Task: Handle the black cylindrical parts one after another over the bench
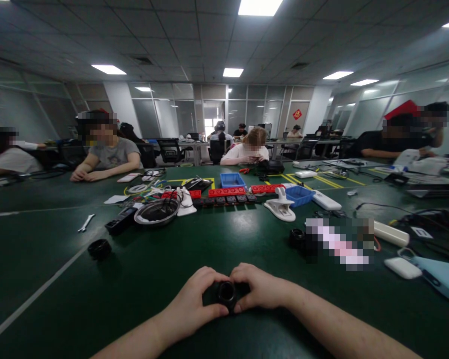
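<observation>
A small black cylindrical part (pixel 226 293) with a round opening on top stands on the green table close in front of me. My left hand (pixel 198 301) curves around its left side, thumb in front and fingers behind. From the right, my right hand (pixel 260 288) closes on the same part, with its thumb near the left thumb. Both hands rest low, near the tabletop. The underside of the part and some fingertips are hidden. Further left lies a similar black ring-shaped piece (pixel 99 249), and another dark round piece (pixel 297 238) is off to the right.
A wrench (pixel 86 223), a round metal dish (pixel 157 213), red power strips (pixel 227 191), blue trays (pixel 232 180) and a white clip stand (pixel 280 205) lie further back. At right are a light blue case (pixel 441 279) and cables. Several people sit around the tables.
</observation>
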Available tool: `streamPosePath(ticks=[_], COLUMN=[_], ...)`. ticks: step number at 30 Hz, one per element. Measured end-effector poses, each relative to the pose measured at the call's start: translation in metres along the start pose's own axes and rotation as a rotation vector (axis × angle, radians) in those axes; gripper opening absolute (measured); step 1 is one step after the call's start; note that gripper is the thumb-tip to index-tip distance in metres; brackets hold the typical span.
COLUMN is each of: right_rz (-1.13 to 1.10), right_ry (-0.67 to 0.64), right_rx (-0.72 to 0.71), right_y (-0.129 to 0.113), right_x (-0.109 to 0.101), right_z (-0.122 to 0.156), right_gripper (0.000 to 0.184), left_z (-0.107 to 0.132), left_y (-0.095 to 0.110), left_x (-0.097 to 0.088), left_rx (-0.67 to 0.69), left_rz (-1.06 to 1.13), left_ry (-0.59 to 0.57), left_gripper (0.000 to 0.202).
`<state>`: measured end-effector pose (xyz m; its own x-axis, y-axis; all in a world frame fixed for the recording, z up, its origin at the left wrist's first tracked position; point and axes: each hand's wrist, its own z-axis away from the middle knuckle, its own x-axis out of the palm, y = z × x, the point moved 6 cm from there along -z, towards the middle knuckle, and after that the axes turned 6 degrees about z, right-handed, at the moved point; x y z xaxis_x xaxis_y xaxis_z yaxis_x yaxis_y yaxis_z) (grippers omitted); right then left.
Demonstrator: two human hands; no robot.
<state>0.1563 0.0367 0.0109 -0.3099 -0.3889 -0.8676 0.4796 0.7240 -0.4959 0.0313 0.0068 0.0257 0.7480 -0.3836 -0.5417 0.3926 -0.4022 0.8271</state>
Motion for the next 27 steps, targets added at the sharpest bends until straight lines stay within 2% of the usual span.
streamPosePath(ticks=[6,10,12,15,17,20,24,27], right_rz=[0.068,0.218,0.201,0.075,0.003,-0.08,-0.116,-0.146], right_ry=[0.044,0.167,0.229,0.205,0.126,0.023,-0.031,-0.048], right_rx=[0.172,0.308,0.331,0.235,0.158,0.088,0.065,0.02], right_y=[0.001,-0.003,-0.006,-0.012,-0.012,-0.008,-0.003,-0.005], right_x=[0.003,0.008,0.008,0.006,0.005,0.003,0.001,0.002], right_z=[0.0,0.0,0.001,0.001,0.0,0.001,0.001,0.001], right_gripper=[0.037,0.045,0.051,0.073,0.066,0.042,0.043,0.043], left_z=[0.0,0.003,0.004,0.004,0.003,0.001,0.0,0.0], left_y=[-0.004,-0.007,-0.007,-0.007,-0.006,-0.005,-0.004,-0.005], left_x=[0.003,0.002,0.002,0.001,0.001,0.001,0.001,0.0], left_rx=[-0.099,-0.21,-0.227,-0.195,-0.145,-0.083,-0.05,-0.041], left_rz=[-0.02,-0.062,-0.076,-0.071,-0.06,-0.036,0.008,0.013], left_ry=[0.069,0.19,0.225,0.22,0.188,0.098,-0.007,-0.018], left_gripper=[0.032,0.029,0.027,0.028,0.03,0.035,0.041,0.042])
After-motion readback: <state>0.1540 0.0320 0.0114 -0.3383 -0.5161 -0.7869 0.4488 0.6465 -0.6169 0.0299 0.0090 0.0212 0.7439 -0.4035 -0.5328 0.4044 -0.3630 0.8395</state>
